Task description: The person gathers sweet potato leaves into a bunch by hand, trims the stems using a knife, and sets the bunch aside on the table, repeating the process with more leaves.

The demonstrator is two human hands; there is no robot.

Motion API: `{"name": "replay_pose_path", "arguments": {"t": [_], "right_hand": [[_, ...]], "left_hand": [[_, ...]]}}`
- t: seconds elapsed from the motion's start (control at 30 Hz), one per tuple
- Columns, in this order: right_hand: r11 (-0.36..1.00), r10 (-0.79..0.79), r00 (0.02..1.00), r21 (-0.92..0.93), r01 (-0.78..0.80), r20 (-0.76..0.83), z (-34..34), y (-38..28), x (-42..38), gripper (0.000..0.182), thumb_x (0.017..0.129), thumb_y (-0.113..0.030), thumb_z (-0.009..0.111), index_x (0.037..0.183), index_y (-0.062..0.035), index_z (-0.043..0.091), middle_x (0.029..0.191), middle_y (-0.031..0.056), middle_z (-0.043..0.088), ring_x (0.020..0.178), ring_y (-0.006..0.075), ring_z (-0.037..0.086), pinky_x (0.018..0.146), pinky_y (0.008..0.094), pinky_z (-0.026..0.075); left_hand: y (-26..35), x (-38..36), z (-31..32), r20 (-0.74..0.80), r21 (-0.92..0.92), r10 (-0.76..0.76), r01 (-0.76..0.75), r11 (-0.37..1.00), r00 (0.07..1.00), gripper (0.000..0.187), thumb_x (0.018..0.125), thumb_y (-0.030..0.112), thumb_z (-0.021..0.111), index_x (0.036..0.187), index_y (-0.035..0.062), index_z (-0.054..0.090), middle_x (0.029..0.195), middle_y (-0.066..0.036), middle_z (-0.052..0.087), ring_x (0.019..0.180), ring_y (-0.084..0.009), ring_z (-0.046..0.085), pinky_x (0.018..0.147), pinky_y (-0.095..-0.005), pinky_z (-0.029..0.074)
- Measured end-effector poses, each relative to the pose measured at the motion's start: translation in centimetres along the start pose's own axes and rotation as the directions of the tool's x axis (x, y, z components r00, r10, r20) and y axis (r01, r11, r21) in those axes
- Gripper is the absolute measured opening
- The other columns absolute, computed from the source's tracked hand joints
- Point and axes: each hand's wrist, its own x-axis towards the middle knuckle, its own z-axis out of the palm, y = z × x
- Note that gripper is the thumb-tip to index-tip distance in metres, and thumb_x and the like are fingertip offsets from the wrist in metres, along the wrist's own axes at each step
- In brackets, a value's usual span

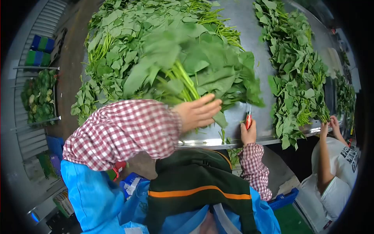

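Note:
My left hand (200, 112), fingers stretched out and thumb hidden, is at the stem ends of a bunch of leafy greens (185, 80). The bunch is partly smeared by motion, and whether the palm touches its stems is hard to see. Near the table's front edge, my right hand (248, 132) is closed around a small red-handled knife (248, 120), its short blade pointing away from me. Behind the bunch, a broad pile of the same greens (120, 46) covers the metal table (257, 64).
A second row of greens (294, 66) runs along the table's right side. At its near end a co-worker's hands (329, 124) touch stems. A rack with green vegetables (39, 95) and blue-green crates (41, 50) stands left. A blue crate (283, 199) lies below the table.

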Motion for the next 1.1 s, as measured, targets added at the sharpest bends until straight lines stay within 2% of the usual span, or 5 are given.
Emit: {"name": "replay_pose_path", "arguments": {"t": [0.3,0.67,0.77,0.87,1.1], "right_hand": [[0.907,-0.331,0.904,-0.356,0.225,-0.270,-1.6,-4.6,-0.9,0.040,0.076,-0.010,0.055,0.114,-0.0017,0.046,0.109,0.0163,0.048,0.101,0.0317,0.043,0.088,0.0403,0.032],[0.898,-0.250,0.881,0.437,0.056,0.401,4.4,-15.3,-0.4,0.021,0.074,-0.008,0.066,0.091,-0.0009,0.056,0.075,0.0016,0.048,0.061,0.0057,0.046,0.054,0.0214,0.037],[0.740,-0.154,0.879,0.642,-0.200,0.451,2.2,-18.2,-2.1,0.022,0.075,-0.005,0.067,0.093,-0.0009,0.056,0.079,-0.0015,0.048,0.051,-0.0025,0.039,0.044,0.0124,0.030],[0.882,-0.337,0.879,0.440,0.170,0.336,4.0,-17.9,-4.2,0.023,0.070,-0.004,0.070,0.090,-0.0012,0.058,0.083,0.0035,0.053,0.057,0.0053,0.049,0.051,0.0172,0.041],[0.788,-0.389,0.858,0.603,0.122,0.335,4.6,-17.8,-7.4,0.013,0.073,0.005,0.063,0.085,0.0027,0.057,0.093,0.0131,0.060,0.073,0.0108,0.057,0.065,0.0212,0.048]], "left_hand": [[6.5,-7.0,0.1,0.703,-0.486,-0.600,0.874,-0.014,0.381,0.036,0.074,0.016,0.060,0.108,0.0087,0.053,0.104,-0.013,0.055,0.101,-0.0307,0.050,0.082,-0.0383,0.041],[12.3,-4.8,1.4,0.495,-0.649,-0.863,0.703,-0.289,0.102,0.016,0.073,0.017,0.067,0.084,0.0049,0.064,0.063,-0.010,0.057,0.055,-0.0185,0.056,0.053,-0.0285,0.045],[11.6,-6.6,1.9,0.699,-0.643,-0.674,0.621,-0.447,0.239,0.018,0.080,0.016,0.062,0.092,0.0022,0.060,0.076,-0.009,0.061,0.070,-0.0152,0.059,0.062,-0.0266,0.046],[11.8,-2.9,1.7,0.619,-0.660,-0.760,-0.393,-0.640,0.197,0.021,0.086,0.015,0.054,0.100,-0.0003,0.053,0.093,-0.007,0.058,0.084,-0.0142,0.055,0.072,-0.0270,0.045],[11.6,-3.4,5.5,0.808,-0.261,-0.567,-0.766,-0.588,0.160,0.020,0.088,0.020,0.051,0.102,0.0054,0.053,0.091,-0.003,0.055,0.082,-0.0136,0.053,0.071,-0.0277,0.045]]}}
